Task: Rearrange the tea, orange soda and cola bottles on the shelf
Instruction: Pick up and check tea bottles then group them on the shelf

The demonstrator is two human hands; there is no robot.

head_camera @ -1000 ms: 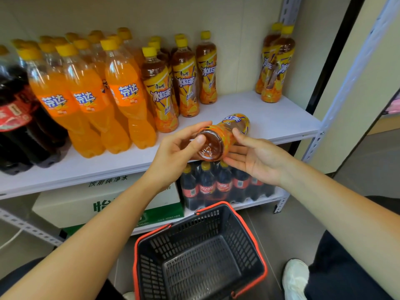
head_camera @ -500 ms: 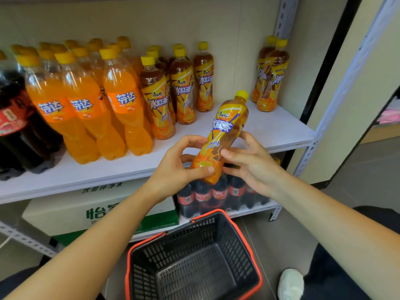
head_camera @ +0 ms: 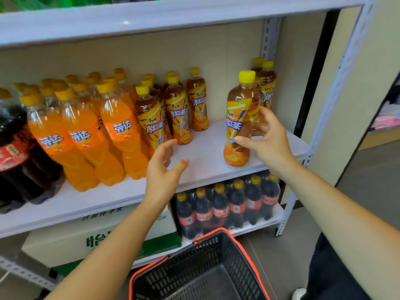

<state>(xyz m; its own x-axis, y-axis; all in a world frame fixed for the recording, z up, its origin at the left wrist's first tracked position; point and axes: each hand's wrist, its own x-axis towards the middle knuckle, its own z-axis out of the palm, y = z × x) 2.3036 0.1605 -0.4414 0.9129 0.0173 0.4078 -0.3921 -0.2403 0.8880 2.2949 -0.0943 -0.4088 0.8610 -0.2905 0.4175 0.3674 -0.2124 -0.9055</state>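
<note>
The tea bottle [head_camera: 238,109] stands upright on the white shelf [head_camera: 205,152], on the right side, near the front edge. My right hand [head_camera: 268,139] is curled round it. The thumb lies on the front of the label and the fingers [head_camera: 265,114] reach round the far side.

A pair of tea bottles [head_camera: 267,83] stands just behind it, far back by the wall. My left hand [head_camera: 162,167] is loose, its fingers apart and nothing in it, over the bare middle of the shelf.

Just left of that hand I see a group of tea bottles [head_camera: 175,113], then the orange soda bottles [head_camera: 86,135], then big dark cola bottles [head_camera: 15,152] at the far left. Under the shelf sits a cola pack [head_camera: 227,208], with a white and green box [head_camera: 65,241] to its left. A black basket [head_camera: 205,267] with a red rim is near me.
</note>
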